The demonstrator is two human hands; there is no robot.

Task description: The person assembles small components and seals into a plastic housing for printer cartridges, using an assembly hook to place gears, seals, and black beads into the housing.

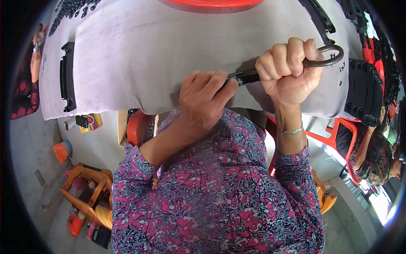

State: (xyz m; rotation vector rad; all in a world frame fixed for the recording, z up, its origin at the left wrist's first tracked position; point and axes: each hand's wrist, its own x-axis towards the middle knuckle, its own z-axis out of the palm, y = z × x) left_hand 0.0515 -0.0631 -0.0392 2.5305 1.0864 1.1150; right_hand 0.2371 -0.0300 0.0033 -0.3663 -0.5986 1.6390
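Observation:
My right hand [289, 72] is closed in a fist around a dark metal tool with a looped end [323, 64], which sticks out past the thumb. On the other side of the fist, a black piece [247, 77] runs toward my left hand. My left hand [203, 97] is closed over the far end of this piece, its fingers bent and thumb pressed along it. Both hands are just above the near edge of the cloth-covered table [139, 55]. How the tool and the black piece meet is hidden inside my right fist.
Black slotted strips lie at the left [67, 76] and upper right [317, 19]. A stack of black parts [363, 91] stands at the right edge. Small black pieces [74, 8] are heaped at far left, near a red basin [215, 3]. Other people sit on both sides.

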